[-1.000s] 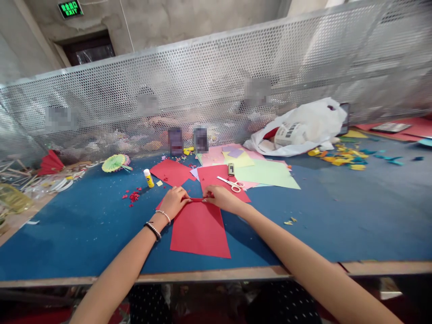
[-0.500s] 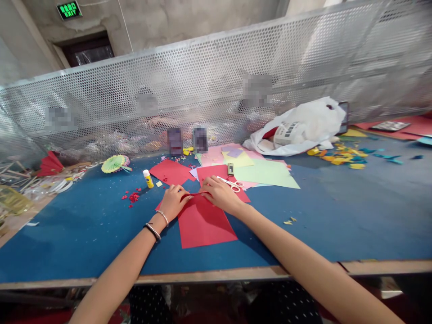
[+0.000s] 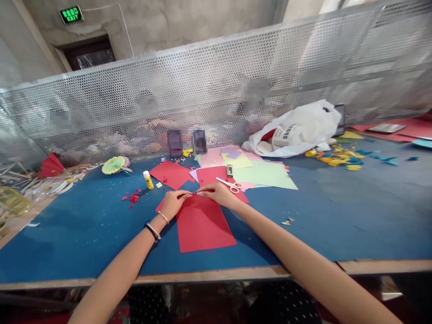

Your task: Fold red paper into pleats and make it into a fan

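Paper [image 3: 206, 227] is being pinched at its far edge by left hand [image 3: 173, 203] and right hand [image 3: 220, 195], room being offered rightward by blue tabletop [image 3: 337, 211]; its smooth, red, four-sided surface is being exposed.

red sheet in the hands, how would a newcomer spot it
On the blue table, look between the forearms for the red sheet. Unlike the other red sheets nearby, it is pinched at its far edge by the left hand and right hand.
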A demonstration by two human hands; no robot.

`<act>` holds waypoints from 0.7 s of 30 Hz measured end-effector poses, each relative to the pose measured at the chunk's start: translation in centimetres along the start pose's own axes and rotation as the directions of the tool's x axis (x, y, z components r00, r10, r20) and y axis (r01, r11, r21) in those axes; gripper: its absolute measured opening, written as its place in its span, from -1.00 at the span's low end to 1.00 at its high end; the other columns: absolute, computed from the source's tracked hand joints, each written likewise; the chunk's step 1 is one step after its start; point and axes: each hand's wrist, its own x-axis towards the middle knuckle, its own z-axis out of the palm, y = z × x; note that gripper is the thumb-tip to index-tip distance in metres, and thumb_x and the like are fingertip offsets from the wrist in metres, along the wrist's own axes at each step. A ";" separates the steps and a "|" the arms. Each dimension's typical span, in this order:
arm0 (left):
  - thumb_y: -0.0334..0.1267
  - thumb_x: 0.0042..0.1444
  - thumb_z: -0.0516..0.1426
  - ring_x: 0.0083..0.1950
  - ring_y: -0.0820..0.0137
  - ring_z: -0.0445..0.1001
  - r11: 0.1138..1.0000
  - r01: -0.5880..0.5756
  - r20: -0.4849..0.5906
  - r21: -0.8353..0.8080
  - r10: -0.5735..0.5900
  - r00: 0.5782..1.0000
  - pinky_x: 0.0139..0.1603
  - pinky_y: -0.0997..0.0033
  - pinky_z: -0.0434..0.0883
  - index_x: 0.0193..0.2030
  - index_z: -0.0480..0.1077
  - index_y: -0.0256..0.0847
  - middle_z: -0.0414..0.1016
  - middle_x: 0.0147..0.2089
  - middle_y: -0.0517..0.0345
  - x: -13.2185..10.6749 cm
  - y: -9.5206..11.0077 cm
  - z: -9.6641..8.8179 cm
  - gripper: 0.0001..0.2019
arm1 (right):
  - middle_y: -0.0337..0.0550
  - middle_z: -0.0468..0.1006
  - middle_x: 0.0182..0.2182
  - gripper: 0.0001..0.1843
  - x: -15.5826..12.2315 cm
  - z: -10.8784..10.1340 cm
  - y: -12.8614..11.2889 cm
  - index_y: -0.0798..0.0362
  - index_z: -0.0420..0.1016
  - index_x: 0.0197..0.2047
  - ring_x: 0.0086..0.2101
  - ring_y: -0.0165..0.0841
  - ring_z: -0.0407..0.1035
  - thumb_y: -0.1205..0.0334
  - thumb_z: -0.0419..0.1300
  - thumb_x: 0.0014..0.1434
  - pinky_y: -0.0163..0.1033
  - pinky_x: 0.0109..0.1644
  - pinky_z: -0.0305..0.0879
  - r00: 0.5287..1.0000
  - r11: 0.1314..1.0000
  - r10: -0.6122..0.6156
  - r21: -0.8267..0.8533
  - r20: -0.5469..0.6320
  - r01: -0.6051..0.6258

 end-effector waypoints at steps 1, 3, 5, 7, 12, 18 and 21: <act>-0.17 0.10 0.17 -0.17 0.34 0.56 1.000 -0.007 -0.006 -0.002 0.007 1.000 -0.08 0.42 0.41 -0.26 0.57 -0.11 0.62 -0.20 0.16 0.0 0.0 0.0 -0.83 | -0.17 0.63 -0.31 -0.77 0.0 0.0 0.2 0.05 0.60 -0.26 -0.29 -0.29 0.47 0.13 0.19 0.09 -0.25 -0.17 0.34 1.000 1.000 0.019 0.010 0.015 -0.019; -0.19 0.10 0.18 -0.19 0.35 0.56 1.000 -0.014 -0.013 0.000 0.014 1.000 -0.09 0.43 0.41 -0.25 0.57 -0.11 0.62 -0.21 0.17 -0.1 0.2 0.0 -0.84 | -0.17 0.64 -0.31 -0.75 0.1 0.1 0.5 0.04 0.61 -0.25 -0.28 -0.28 0.47 0.12 0.18 0.08 -0.24 -0.17 0.34 0.999 0.999 0.032 0.035 0.026 -0.033; -0.20 0.11 0.17 -0.19 0.35 0.56 1.000 -0.014 -0.011 0.010 0.014 1.000 -0.10 0.43 0.40 -0.25 0.57 -0.11 0.62 -0.21 0.17 -0.2 0.3 -0.1 -0.85 | -0.16 0.64 -0.29 -0.75 0.3 0.2 0.8 0.04 0.61 -0.25 -0.26 -0.27 0.48 0.13 0.18 0.07 -0.25 -0.17 0.34 1.000 0.999 0.015 0.049 0.017 -0.016; -0.21 0.11 0.17 -0.19 0.35 0.55 1.000 -0.017 -0.010 0.014 0.017 1.000 -0.10 0.43 0.40 -0.24 0.57 -0.11 0.62 -0.21 0.17 -0.2 0.4 -0.1 -0.85 | -0.14 0.64 -0.30 -0.76 0.3 0.2 0.8 0.06 0.62 -0.27 -0.26 -0.27 0.48 0.15 0.18 0.07 -0.25 -0.18 0.34 1.000 0.999 -0.008 0.038 0.000 0.008; -0.26 0.10 0.19 -0.23 0.37 0.54 0.996 -0.067 -0.072 0.055 0.071 0.995 -0.14 0.44 0.40 -0.24 0.57 -0.11 0.61 -0.24 0.14 -0.2 0.5 -0.1 -0.87 | -0.14 0.63 -0.33 -0.79 0.3 0.0 0.2 0.07 0.61 -0.30 -0.31 -0.31 0.48 0.22 0.15 0.10 -0.29 -0.23 0.33 0.997 0.998 -0.064 -0.025 -0.032 0.063; -0.31 0.10 0.19 -0.29 0.41 0.53 0.981 -0.143 -0.161 0.130 0.163 0.974 -0.21 0.46 0.40 -0.27 0.57 -0.12 0.60 -0.29 0.15 -0.2 0.4 0.2 -0.89 | -0.15 0.63 -0.34 -0.82 0.2 0.2 -0.4 0.06 0.58 -0.31 -0.32 -0.32 0.47 0.30 0.13 0.13 -0.30 -0.24 0.32 0.982 0.980 -0.159 -0.142 -0.107 0.143; -0.31 0.13 0.16 -0.29 0.41 0.52 0.964 -0.165 -0.139 0.210 0.197 0.971 -0.21 0.46 0.40 -0.25 0.56 -0.13 0.60 -0.28 0.14 -0.2 0.2 0.0 -0.88 | -0.14 0.62 -0.32 -0.78 0.0 0.5 -0.9 0.05 0.57 -0.29 -0.31 -0.32 0.46 0.38 0.08 0.16 -0.28 -0.20 0.31 0.962 0.935 -0.247 -0.290 -0.119 0.204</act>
